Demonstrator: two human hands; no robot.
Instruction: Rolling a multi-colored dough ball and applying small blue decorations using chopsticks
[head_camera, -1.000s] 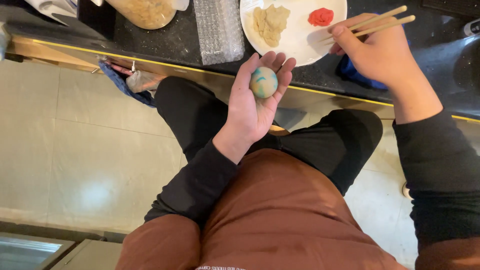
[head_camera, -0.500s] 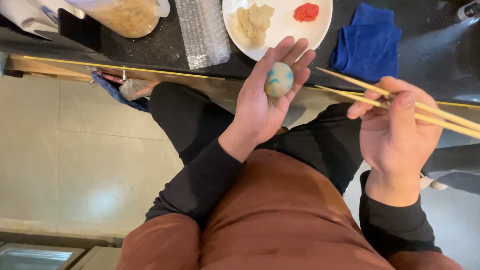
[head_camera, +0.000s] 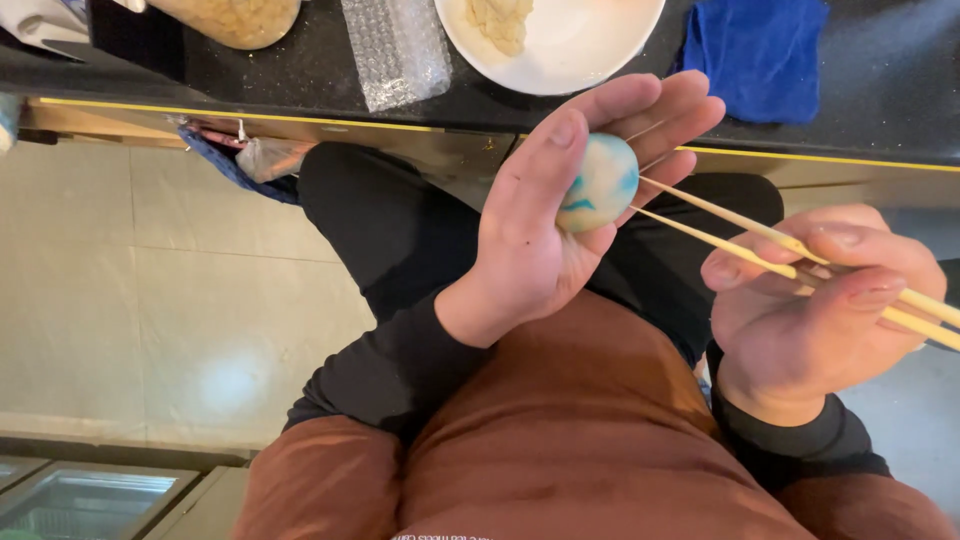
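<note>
My left hand (head_camera: 545, 225) is raised palm-up over my lap and cups a small round ball of dough (head_camera: 598, 182), whitish with blue and green swirls. My right hand (head_camera: 815, 305) holds a pair of pale wooden chopsticks (head_camera: 760, 240) whose tips touch the right side of the ball. Both hands are in front of the dark counter edge (head_camera: 300, 118), above my brown apron and black sleeves.
On the black counter stand a white plate (head_camera: 570, 55) with pale dough pieces, a blue cloth (head_camera: 760, 50), a strip of bubble wrap (head_camera: 395, 45) and a jar of tan grains (head_camera: 235, 18). Pale floor tiles lie to the left.
My right hand left the plate with the chopsticks, came down to the right of the ball, and now brings their tips against it. The left hand has stayed cupping the ball.
</note>
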